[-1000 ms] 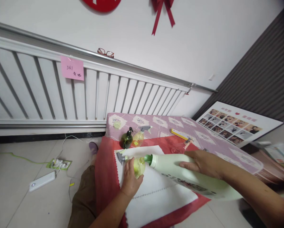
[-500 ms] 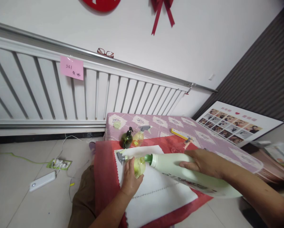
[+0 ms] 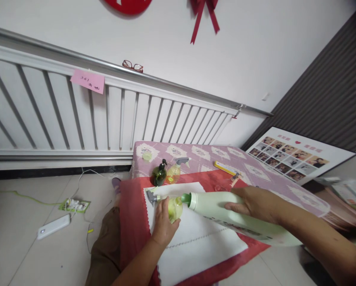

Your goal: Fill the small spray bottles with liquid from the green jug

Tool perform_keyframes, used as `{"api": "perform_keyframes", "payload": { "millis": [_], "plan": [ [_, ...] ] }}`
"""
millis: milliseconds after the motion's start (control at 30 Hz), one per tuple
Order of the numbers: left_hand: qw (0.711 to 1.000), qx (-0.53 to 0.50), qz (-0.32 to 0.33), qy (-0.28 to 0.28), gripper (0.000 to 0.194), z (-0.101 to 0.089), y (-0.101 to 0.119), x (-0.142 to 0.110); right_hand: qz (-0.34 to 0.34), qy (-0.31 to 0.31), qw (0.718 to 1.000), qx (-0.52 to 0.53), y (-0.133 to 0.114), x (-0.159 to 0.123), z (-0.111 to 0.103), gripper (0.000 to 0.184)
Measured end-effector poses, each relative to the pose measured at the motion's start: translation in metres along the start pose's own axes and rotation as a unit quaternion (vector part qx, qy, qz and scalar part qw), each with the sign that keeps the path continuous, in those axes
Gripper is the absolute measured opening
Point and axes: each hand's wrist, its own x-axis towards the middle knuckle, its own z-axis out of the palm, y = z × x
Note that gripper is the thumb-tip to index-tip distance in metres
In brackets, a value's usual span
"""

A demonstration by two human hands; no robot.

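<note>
My left hand is closed around a small clear yellowish bottle standing over a white cloth. My right hand grips a large pale green jug, tipped almost level. The jug's green spout meets the small bottle's mouth; whether liquid is flowing I cannot make out. A grey spray trigger head lies on the cloth left of the small bottle. Just behind stand a dark green pump bottle and a clear yellow spray bottle.
The table has a purple patterned cover and a red cloth. A yellow box cutter lies at the back. A white radiator runs behind. A power strip and white power bank are on the floor.
Both hands, the small bottle and the jug stay nearly in place. The pink note on the radiator has swung up slightly.
</note>
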Motion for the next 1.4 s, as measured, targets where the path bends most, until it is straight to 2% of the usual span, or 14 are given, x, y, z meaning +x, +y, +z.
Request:
{"api": "perform_keyframes", "payload": {
  "millis": [200,1033,1400],
  "plan": [
    [1.0,0.001,-0.005,-0.003,0.081,-0.0015,0.0027,0.0006,0.001,-0.011,1.0,-0.019,-0.0021,-0.0006,-0.0009,0.039],
    [1.0,0.0,-0.003,-0.007,0.081,0.0016,-0.0026,0.0011,-0.01,0.008,1.0,-0.02,0.0001,-0.0004,0.0007,0.038],
    [1.0,0.012,-0.004,-0.014,0.083,0.0016,-0.0047,0.0021,-0.008,-0.009,0.999,-0.032,-0.0012,-0.0013,-0.0005,0.039]
  ]
}}
